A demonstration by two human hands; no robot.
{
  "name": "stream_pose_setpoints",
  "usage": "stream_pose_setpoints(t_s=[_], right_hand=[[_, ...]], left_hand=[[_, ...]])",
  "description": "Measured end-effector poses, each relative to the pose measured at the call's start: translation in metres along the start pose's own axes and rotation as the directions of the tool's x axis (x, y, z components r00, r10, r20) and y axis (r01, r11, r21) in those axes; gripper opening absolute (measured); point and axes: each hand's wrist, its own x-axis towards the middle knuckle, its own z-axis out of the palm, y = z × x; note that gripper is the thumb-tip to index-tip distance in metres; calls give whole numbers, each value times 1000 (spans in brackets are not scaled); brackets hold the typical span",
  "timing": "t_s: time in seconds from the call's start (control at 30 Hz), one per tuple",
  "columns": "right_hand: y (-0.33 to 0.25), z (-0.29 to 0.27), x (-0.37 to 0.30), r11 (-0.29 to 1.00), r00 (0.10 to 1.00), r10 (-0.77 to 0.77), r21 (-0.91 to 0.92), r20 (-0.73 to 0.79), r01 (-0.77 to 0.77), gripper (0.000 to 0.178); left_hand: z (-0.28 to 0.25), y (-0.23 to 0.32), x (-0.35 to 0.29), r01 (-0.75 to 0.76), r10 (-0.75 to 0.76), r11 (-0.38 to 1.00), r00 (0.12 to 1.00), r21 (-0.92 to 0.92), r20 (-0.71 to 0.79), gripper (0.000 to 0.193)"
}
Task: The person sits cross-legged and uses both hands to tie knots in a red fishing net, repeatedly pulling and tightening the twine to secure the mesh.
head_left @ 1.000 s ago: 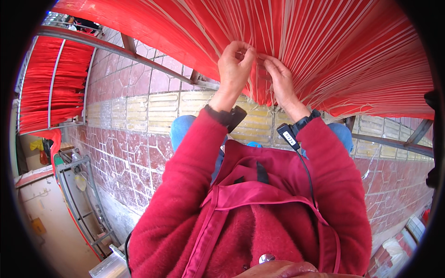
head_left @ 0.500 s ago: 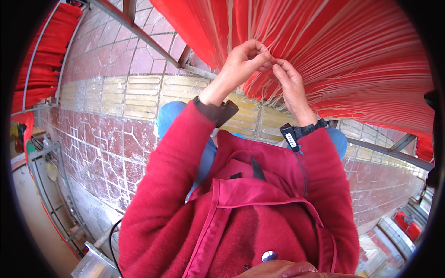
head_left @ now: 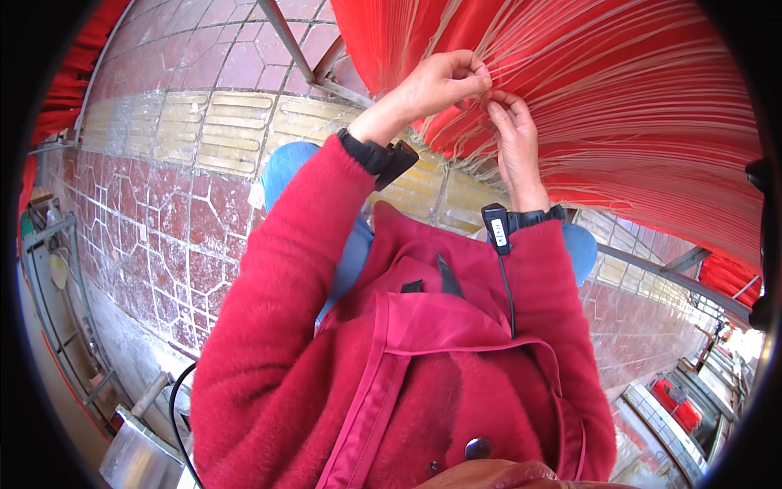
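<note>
Many pale threads (head_left: pixel 562 175) run in close lines over a broad red cloth (head_left: pixel 379 37) in front of me. My left hand (head_left: pixel 444 85) is closed in a pinch at the cloth's near side, thumb against forefinger, on fine pale thread. Just right of it and slightly lower, my right hand (head_left: pixel 515 138) pinches thread too, its fingertips almost meeting the left ones. The exact strand between them is too thin to make out. Loose thread ends (head_left: pixel 468 155) hang in a tangled fringe below the hands.
A metal frame bar (head_left: pixel 285 41) stands left of the cloth, and a rail (head_left: pixel 664 281) continues at right. Yellow ribbed tiles (head_left: pixel 232 134) cross the reddish paving (head_left: pixel 179 244). More red cloth (head_left: pixel 69 73) hangs far left. A clear box (head_left: pixel 134 456) sits lower left.
The view has shifted, so the frame and floor appear further left and higher. Both hands stay pinched close together at the threads, with the fingers only slightly moved.
</note>
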Motion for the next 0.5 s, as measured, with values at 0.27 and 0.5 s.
stream_pose_setpoints(t_s=[0.27, 0.5], right_hand=[[5, -4, -6, 977, 999, -42, -209, -24, 36, 17], [10, -28, -17, 989, 1000, 18, -147, -2, -18, 16]], left_hand=[[5, 5, -3, 6, -2, 999, 996, -36, 93, 30], [8, -8, -5, 3, -49, 985, 964, 173, 260, 33]])
